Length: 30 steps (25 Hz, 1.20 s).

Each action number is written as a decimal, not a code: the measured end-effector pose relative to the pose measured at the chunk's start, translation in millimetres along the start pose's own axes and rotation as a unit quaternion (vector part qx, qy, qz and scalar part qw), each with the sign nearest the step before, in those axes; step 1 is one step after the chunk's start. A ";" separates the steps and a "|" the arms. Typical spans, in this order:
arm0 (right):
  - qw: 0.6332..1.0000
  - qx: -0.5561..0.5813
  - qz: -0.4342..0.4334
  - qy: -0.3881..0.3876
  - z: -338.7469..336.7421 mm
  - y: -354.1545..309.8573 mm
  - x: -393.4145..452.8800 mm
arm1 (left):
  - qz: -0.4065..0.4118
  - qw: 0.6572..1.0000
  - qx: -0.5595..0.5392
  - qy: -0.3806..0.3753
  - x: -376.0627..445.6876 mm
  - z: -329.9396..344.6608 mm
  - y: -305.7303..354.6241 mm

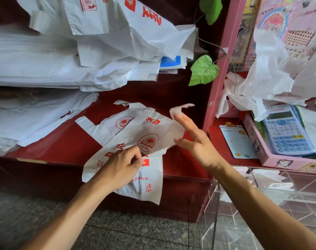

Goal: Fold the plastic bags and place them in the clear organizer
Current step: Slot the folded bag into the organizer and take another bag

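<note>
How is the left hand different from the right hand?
The left hand has curled fingers pinching the printed bag; the right hand has its fingers spread out straight. The left hand sits lower, over the bag's middle; the right hand is at its right edge. Both are bare.

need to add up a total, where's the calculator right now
In the head view the blue calculator lies at the right, in a pink tray on the red shelf, below crumpled white bags and right of a small blue card.

Small stationery shop counter, stacked printed carrier bags, pink display shelf, boxed calculator
</note>
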State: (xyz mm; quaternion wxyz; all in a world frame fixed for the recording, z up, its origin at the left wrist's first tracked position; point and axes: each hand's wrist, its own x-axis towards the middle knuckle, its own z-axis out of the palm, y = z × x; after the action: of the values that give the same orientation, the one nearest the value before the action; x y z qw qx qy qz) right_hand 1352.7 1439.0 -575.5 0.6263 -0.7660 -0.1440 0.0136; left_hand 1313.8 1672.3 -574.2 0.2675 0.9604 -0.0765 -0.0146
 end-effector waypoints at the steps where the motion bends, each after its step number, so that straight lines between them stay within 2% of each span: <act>1: 0.999 -0.029 -0.017 -0.012 3.3 0.2 0.5 | 0.003 1.000 0.005 0.002 0.1 -0.2 0.6; 4: 0.993 -0.083 0.039 0.067 5.5 11.7 8.0 | 0.017 1.000 0.012 -0.001 -0.5 2.1 -0.6; 7: 0.970 -0.194 0.085 0.116 -0.9 21.8 10.0 | 0.038 0.998 0.054 -0.024 -2.8 6.9 -0.6; 12: 0.939 -0.290 -0.016 0.182 3.6 22.1 2.3 | 0.061 0.993 0.092 -0.030 3.1 13.3 5.3; 15: 0.915 -0.368 -0.092 0.139 10.8 16.1 -10.4 | 0.047 0.996 0.071 -0.032 11.5 19.8 7.6; 17: 0.907 -0.392 -0.149 0.042 15.5 9.3 -21.4 | 0.029 0.995 0.078 -0.055 17.2 26.9 5.5; 19: 0.884 -0.427 -0.176 -0.075 19.7 6.0 -33.8 | 0.028 0.984 0.159 -0.069 23.2 32.2 2.5; 21: 0.851 -0.477 -0.156 -0.155 20.0 11.5 -42.0 | 0.038 0.974 0.222 0.001 28.1 30.5 -0.1; 23: 0.824 -0.528 -0.126 -0.163 16.9 20.5 -44.6 | 0.048 0.972 0.216 0.080 28.5 20.1 4.5; 24: 0.818 -0.542 -0.122 -0.150 15.1 23.3 -44.1 | 0.050 0.977 0.195 0.074 28.2 15.0 4.2; 25: 0.817 -0.548 -0.117 -0.136 12.4 25.4 -42.8 | 0.057 0.981 0.182 0.045 27.0 10.2 2.5; 28: 0.825 -0.544 -0.103 -0.117 2.0 25.8 -40.5 | 0.070 0.976 0.174 -0.113 16.8 1.2 -12.5; 30: 0.841 -0.518 -0.118 -0.107 -0.1 25.7 -40.7 | 0.068 0.977 0.126 -0.156 9.7 -7.9 -25.3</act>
State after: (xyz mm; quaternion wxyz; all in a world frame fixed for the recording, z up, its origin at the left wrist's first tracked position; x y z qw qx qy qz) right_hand 1319.0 1424.7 -606.7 0.1159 -0.9498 -0.2854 -0.0548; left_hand 1327.4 1696.2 -580.3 0.1295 0.9649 -0.1832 -0.1364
